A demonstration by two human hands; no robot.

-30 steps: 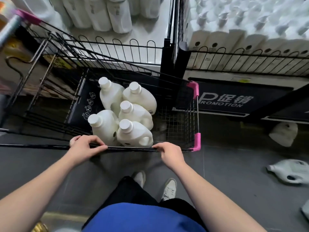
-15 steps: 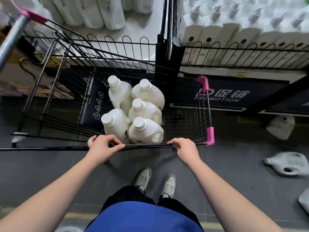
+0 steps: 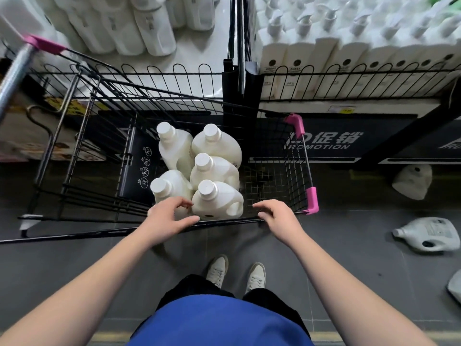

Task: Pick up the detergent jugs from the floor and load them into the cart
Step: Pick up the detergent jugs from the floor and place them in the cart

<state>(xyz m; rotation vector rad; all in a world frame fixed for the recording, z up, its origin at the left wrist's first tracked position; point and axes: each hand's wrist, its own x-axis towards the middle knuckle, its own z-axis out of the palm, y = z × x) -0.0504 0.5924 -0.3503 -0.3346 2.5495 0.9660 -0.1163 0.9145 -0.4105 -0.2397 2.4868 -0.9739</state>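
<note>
head view. a dark grey tiled floor (image 3: pixel 349 258) ran along a shop shelf (image 3: pixel 349 53) stocked with white bottles behind a low black wire guard. a black promotion board (image 3: pixel 334 141) fronted the shelf's base. the black wire cart (image 3: pixel 303 156), with pink corner caps, stood against the shelf. five white jugs (image 3: pixel 214 171) stood upright in a tight cluster in its basket, caps up. three more lay on the floor to the right: a lying jug (image 3: pixel 429 234) on its side, a far jug (image 3: pixel 412 181) by the shelf base, and an edge jug (image 3: pixel 455 287) cut off by the frame. pale shoes (image 3: pixel 235 273) showed on the floor near the cart.

half a second before, both hands had been curled round the cart's near rim. now the fingers had come off it, and the five jugs had kept their places.

the left hand (image 3: pixel 169 218) was over the rim just in front of the nearest jugs, fingers loosely spread, thumb out, holding nothing. the right hand (image 3: pixel 279 216) was over the rim further right, fingers relaxed and slightly bent, also empty. whether either palm touched the rim could not be told. both bare forearms reached forward.
</note>
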